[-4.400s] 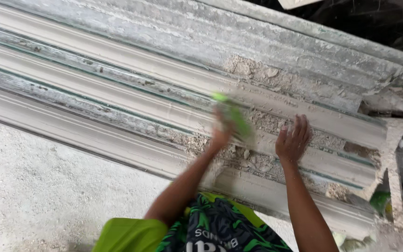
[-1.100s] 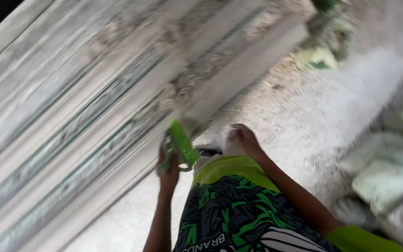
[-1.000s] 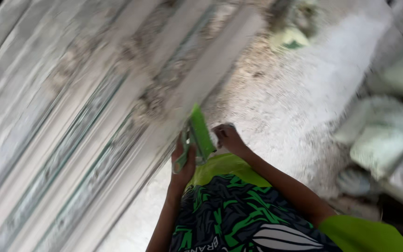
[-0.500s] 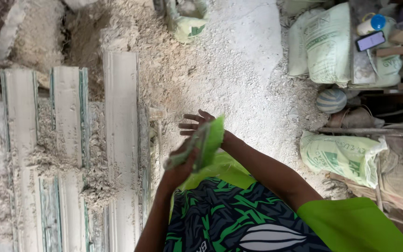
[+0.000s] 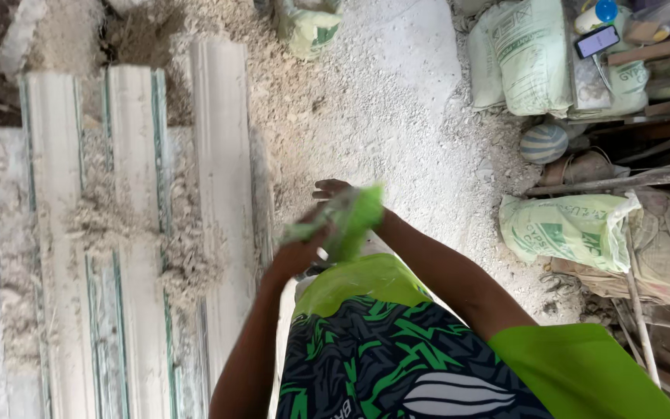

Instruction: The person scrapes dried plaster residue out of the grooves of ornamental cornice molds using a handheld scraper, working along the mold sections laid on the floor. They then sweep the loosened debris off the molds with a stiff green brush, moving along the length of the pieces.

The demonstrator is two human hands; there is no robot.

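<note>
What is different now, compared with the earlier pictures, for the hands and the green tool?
Both hands have come off the plaster moulding and met in front of the body. The left hand keeps the green tool; the right hand now touches it. The moulding, with fibre clumps on it, lies as before.

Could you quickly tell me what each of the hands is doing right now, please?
Left hand: closed on the green scraper.
Right hand: fingers spread, at the scraper's far end; grip cannot be told.
</note>
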